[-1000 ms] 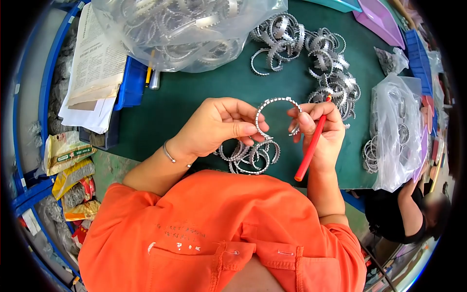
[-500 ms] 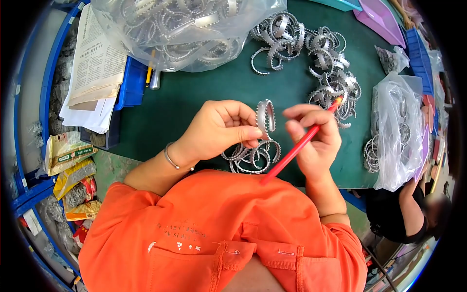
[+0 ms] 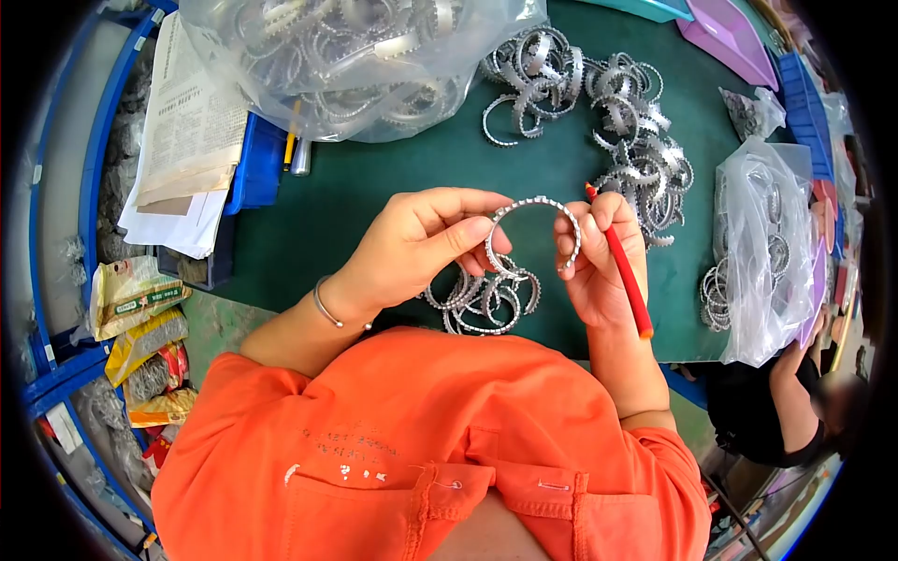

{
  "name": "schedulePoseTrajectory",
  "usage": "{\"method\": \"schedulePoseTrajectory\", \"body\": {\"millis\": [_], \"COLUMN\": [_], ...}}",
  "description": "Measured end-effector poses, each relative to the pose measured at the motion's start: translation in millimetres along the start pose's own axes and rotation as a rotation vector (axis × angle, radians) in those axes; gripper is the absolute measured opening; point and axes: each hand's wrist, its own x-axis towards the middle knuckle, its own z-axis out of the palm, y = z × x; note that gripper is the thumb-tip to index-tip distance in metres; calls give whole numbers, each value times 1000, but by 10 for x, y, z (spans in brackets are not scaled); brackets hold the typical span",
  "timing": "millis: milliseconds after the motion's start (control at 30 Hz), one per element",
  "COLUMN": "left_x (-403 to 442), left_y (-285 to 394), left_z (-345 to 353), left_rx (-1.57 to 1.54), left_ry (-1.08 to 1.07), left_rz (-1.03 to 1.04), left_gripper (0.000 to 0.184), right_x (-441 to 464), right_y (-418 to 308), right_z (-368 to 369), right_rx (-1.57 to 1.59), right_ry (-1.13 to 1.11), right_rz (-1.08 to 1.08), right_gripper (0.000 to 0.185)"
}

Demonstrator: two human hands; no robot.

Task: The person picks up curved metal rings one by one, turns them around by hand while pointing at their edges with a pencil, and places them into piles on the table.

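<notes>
Gap toward the orange shirt (image 3: 393,402), a toothed metal ring (image 3: 538,200) spans from the pinching left hand (image 3: 421,238) to the curled right hand (image 3: 599,271), closed around a red pen-shaped tool (image 3: 629,280).

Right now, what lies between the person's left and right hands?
In the head view, an open silvery ring spans from the left hand to the right hand.

The table (image 3: 374,173) over there is green. A big clear bag (image 3: 472,42) sits at the back, with loose rings (image 3: 620,122) beside it. Little rings (image 3: 465,294) lie up front, and another bag (image 3: 748,323) lies on the right.
</notes>
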Motion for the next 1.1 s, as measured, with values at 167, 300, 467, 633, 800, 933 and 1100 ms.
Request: {"method": "schedulePoseTrajectory", "body": {"millis": [167, 300, 467, 633, 800, 933, 1100], "left_x": [13, -2, 0, 4, -7, -16, -23], "left_y": [-23, -17, -25, -6, -38, -25, -37], "left_z": [-21, -32, -42, -27, -41, -37, -47], "left_rx": [-121, -129, -139, -187, -197, -183, -183], "left_ry": [13, 39, 32, 57, 35, 28, 10], "left_rz": [-8, -42, -31, -51, -56, -39, 15], "left_gripper": [27, 27, 27, 24, 27, 27, 25], "right_x": [23, 23, 13, 2, -7, -18, -46], "right_y": [0, -6, -29, 5, -18, -8, -3], "right_z": [-41, -29, 11, -21, -18, -12, -41], "right_rx": [-98, -133, -153, -180, -210, -225, -281], "right_ry": [71, 65, 93, 70, 98, 90, 42], "right_rz": [50, 59, 77, 45, -45, -54, -105], "right_gripper": [12, 12, 13, 15, 16, 17, 19]}}
